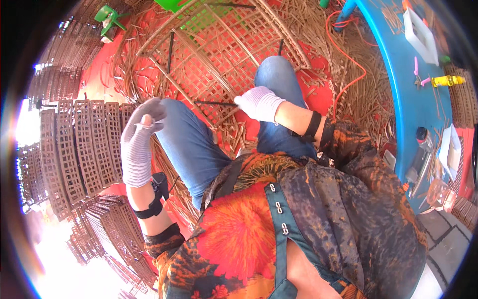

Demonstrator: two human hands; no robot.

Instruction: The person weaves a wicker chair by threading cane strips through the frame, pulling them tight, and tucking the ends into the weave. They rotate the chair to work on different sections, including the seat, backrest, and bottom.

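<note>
My left hand (142, 130), in a striped grey-white glove with the thumb tip bare, is raised beside my left knee. Its fingers curl toward the thumb; whatever may be between them is too small to make out. My right hand (261, 103), in a similar glove, rests over my right thigh, closed, with its fingertips at the near edge of a woven brown frame (191, 92). Anything inside that grip is hidden. The frame is an open lattice of brown strips with black bars (215, 103), lying in front of my knees.
Stacked brown woven panels (82, 144) stand at left. Loose brown strips (303, 25) litter the red floor covering. A blue table (398, 99) at right bears white trays (420, 37) and a yellow tool (448, 80). An orange cord (348, 62) curves beside it. Far left sits a green stool (108, 17).
</note>
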